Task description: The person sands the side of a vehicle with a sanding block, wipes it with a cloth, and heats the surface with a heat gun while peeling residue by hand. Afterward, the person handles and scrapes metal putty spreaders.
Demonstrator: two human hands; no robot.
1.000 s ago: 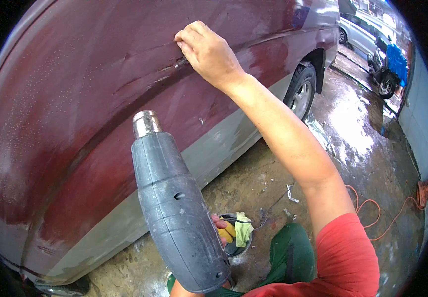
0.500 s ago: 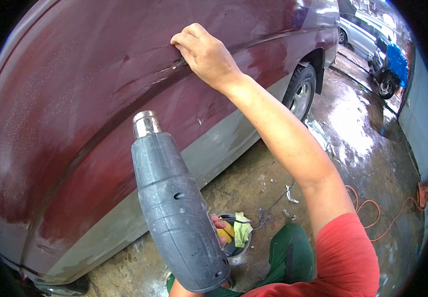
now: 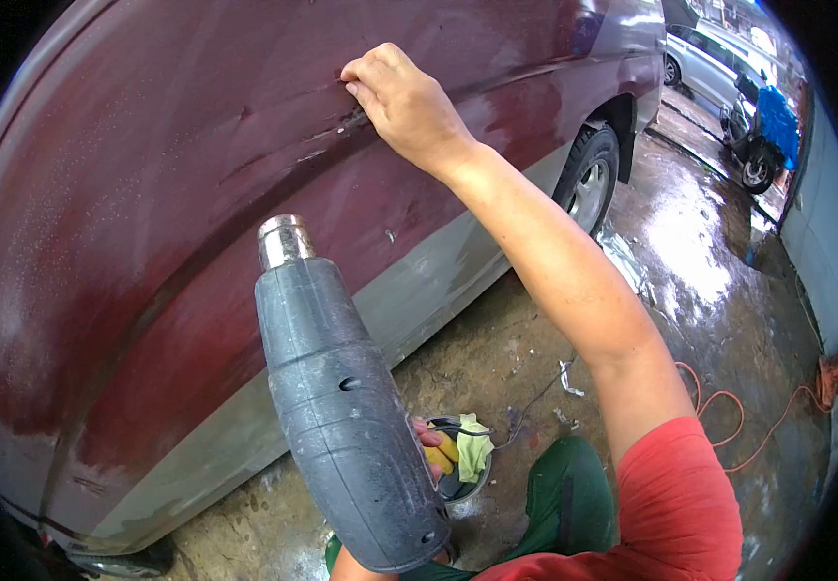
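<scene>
While left hand (image 3: 427, 437) grips one heat gun (image 3: 341, 387) — one maroon vehicle (image 3: 186, 184) alongside.

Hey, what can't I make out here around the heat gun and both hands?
Head view:
Left hand: mostly hidden behind the heat gun.
Any grip underneath: hidden by the gun too.
Right hand: its own curled fingers hide whether it pinches anything.
Vehicle: upper part cut off by the top edge.
</scene>
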